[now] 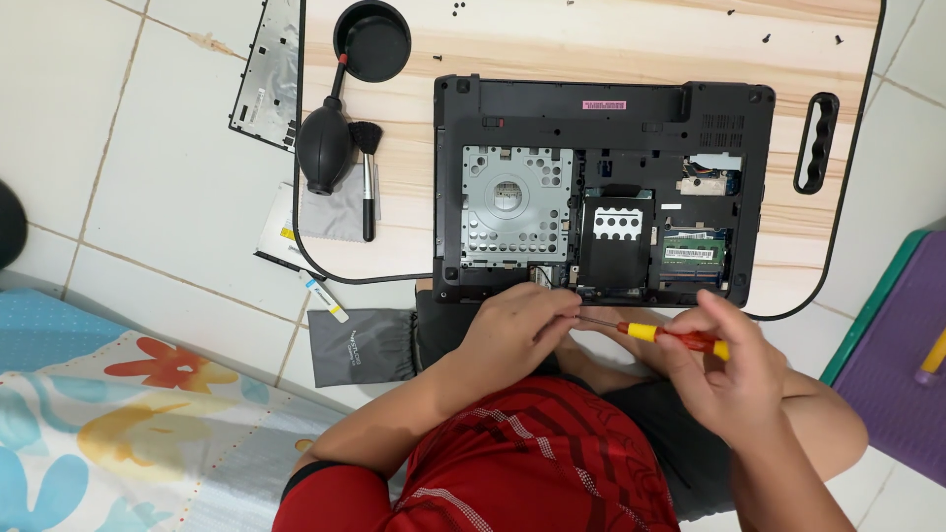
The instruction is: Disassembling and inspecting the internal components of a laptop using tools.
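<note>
A black laptop [603,108] lies upside down on a small wooden lap table [552,44], its bottom cover off, showing a metal drive bay [516,204], a drive caddy [616,241] and a green memory module [692,253]. My right hand [729,369] grips a screwdriver [670,337] with a yellow and red handle, held nearly level. My left hand [517,330] pinches the thin metal shaft near its tip, just below the laptop's near edge.
A black air blower [325,148], a brush [368,182], a grey cloth [340,212] and a round black cup [372,41] sit at the table's left. Loose screws [767,38] lie at the far edge. The removed cover [268,74], a grey pouch [360,347] and a small tube [323,296] lie on the tiled floor.
</note>
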